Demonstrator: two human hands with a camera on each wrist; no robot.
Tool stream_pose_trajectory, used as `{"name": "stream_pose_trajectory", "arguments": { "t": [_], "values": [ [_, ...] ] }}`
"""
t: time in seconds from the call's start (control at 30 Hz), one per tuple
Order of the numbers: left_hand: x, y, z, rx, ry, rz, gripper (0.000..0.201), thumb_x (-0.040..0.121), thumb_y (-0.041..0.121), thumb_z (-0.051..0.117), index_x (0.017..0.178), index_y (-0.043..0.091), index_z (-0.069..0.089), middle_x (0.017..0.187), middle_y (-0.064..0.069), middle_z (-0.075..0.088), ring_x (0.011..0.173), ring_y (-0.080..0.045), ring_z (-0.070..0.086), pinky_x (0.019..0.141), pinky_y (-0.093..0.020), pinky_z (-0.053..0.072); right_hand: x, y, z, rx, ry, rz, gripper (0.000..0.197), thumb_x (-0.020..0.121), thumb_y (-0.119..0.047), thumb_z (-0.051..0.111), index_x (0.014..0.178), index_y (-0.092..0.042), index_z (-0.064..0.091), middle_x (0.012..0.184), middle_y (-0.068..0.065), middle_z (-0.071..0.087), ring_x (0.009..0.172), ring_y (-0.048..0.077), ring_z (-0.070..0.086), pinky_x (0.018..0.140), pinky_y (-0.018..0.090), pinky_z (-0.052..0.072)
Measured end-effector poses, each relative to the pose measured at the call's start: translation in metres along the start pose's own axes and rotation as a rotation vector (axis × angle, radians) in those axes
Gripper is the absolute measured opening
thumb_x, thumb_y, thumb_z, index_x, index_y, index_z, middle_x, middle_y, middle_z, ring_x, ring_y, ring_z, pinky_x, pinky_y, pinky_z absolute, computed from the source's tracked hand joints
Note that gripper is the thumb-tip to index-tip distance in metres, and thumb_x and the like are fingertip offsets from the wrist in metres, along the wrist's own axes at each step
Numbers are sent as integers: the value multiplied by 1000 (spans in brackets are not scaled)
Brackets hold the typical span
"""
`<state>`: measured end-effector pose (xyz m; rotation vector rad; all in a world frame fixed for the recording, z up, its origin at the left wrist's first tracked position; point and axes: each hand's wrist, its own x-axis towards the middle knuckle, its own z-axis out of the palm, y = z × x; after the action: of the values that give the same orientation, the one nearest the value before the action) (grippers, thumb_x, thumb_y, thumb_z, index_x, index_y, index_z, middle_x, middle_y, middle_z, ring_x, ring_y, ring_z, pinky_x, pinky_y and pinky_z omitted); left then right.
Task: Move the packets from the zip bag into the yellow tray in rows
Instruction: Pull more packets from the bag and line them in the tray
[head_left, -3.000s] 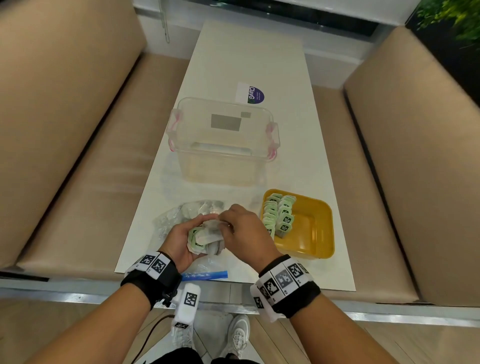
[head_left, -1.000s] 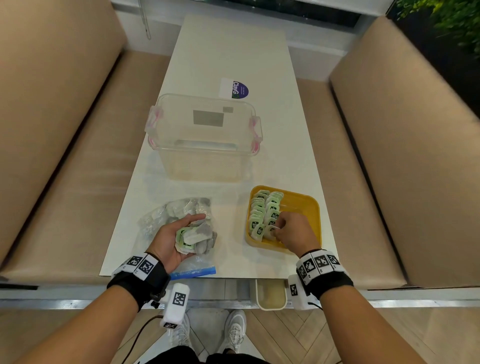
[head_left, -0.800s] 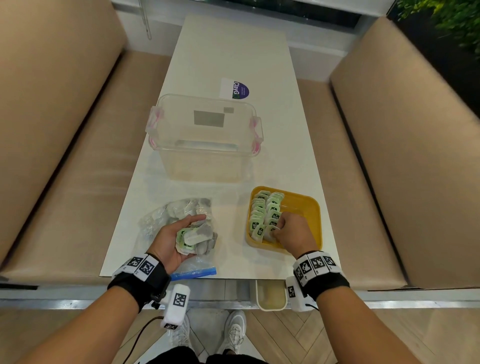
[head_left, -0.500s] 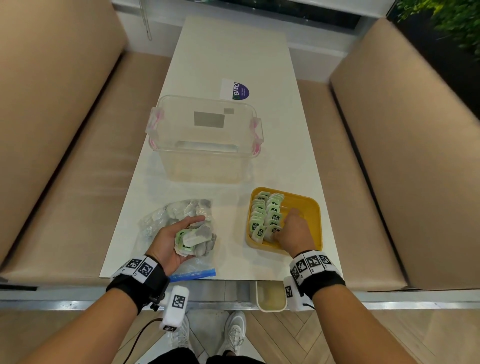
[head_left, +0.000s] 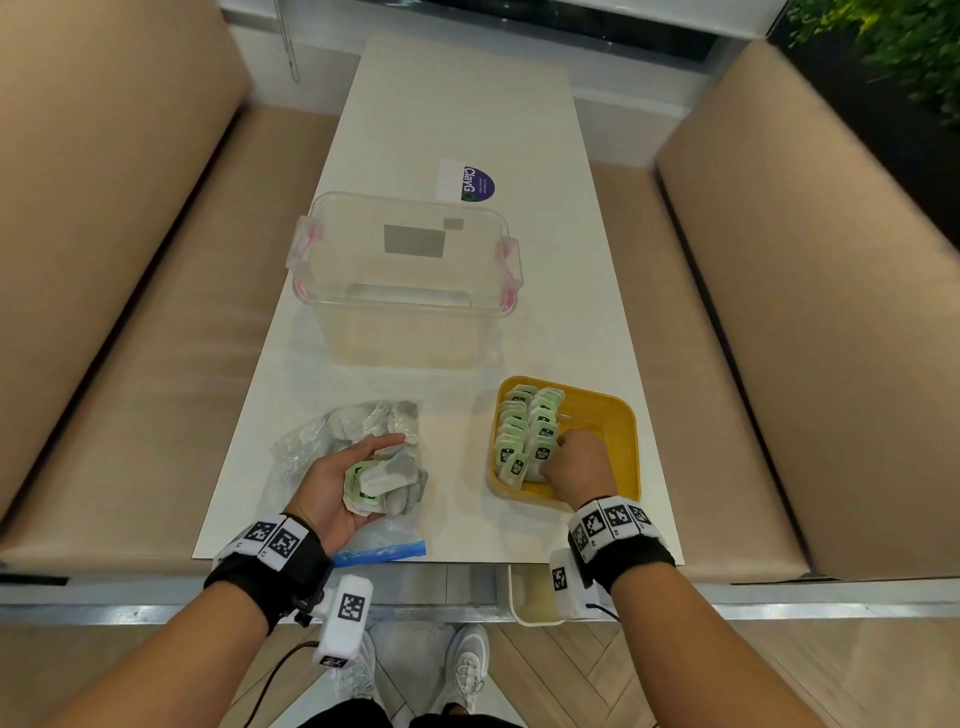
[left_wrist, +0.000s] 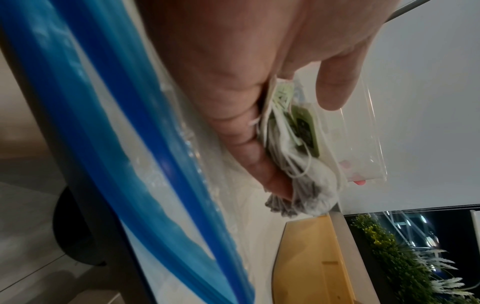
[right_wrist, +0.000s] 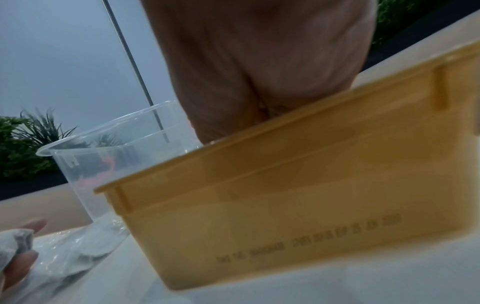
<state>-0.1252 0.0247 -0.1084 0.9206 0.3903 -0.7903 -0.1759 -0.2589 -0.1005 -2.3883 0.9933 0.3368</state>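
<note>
Packets in 2 places were what we saw: 2 rows standing along the left side of the yellow tray (head_left: 618, 415), and a loose bundle in our left hand.

We looked down on a long white table (head_left: 467, 114) with tan benches on both sides. On it stood a clear plastic bin (head_left: 405, 312) with pink latches, well beyond the tray, and past the bin lay a white and purple sticker (head_left: 466, 181).

Our zip bag (head_left: 306, 452) lay flat near the table's front edge, left of the tray and apart from it, its blue zip strip (head_left: 382, 552) toward us. Several packets showed through its clear film.

Our left hand (head_left: 332, 488) rested palm up on the bag, fingers curled around the bundle of packets (head_left: 382, 480); the left wrist view showed pale sachets with green tags and white strings pressed between fingers (left_wrist: 270, 176) and thumb.

Our right hand (head_left: 576, 467) reached down inside the tray, knuckles up, fingers bent against the near end of the right-hand row of packets (head_left: 543, 441). We could not tell whether it held a packet, since its fingertips were hidden in both the head view and the right wrist view.
</note>
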Motion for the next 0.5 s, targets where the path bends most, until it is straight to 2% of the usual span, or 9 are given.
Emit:
{"name": "stream_pose_trajectory", "arguments": {
  "t": [0.07, 0.13, 0.23, 0.33, 0.4, 0.5],
  "values": [
    [0, 0, 0, 9, 5, -2, 39, 101, 30, 47, 125, 6, 66, 103, -13, 72, 87, -28, 73, 67, -32, 59, 0, 0, -2, 7, -8, -23, 12, 77, -2, 65, 71, -11, 58, 84, 12, 66, 75, 25, 58, 62, 29, 45],
    [0, -1, 0, 15, 4, -1, 38, 100, 30, 47, 124, 7, 67, 103, -13, 72, 87, -28, 73, 67, -32, 58, -1, -1, -5, 13, -38, -66, 7, 77, -3, 66, 83, -7, 67, 91, 12, 70, 84, 27, 64, 72, 32, 52],
    [-1, -1, 0, 22, 3, 6, 38, 99, 30, 47, 123, 7, 67, 103, -13, 71, 86, -28, 73, 66, -32, 58, -1, -2, -6, 44, -88, -146, 35, 74, -13, 76, 107, -11, 67, 106, 8, 71, 100, 28, 65, 88, 39, 54],
    [0, -1, -1, 25, 3, 12, 38, 98, 30, 49, 122, 7, 68, 103, -14, 70, 84, -28, 72, 66, -32, 58, -2, -3, -8, 86, -89, -183, 65, 70, -29, 82, 127, -19, 51, 117, 3, 66, 107, 25, 63, 93, 39, 51],
    [0, -1, -1, 23, -3, 15, 36, 98, 29, 49, 120, 8, 69, 100, -14, 70, 82, -27, 73, 65, -32, 58, -2, -4, -12, 149, -98, -172, 76, 71, -28, 81, 135, -22, 41, 121, 0, 63, 109, 24, 61, 95, 37, 49],
    [1, 0, -1, 21, -9, 18, 35, 97, 30, 50, 116, 8, 70, 95, -17, 69, 80, -28, 73, 66, -32, 57, -1, -5, -15, 165, -123, -185, 89, 66, -20, 83, 140, -26, 35, 125, 0, 62, 111, 24, 61, 97, 41, 50]
  ]
}}
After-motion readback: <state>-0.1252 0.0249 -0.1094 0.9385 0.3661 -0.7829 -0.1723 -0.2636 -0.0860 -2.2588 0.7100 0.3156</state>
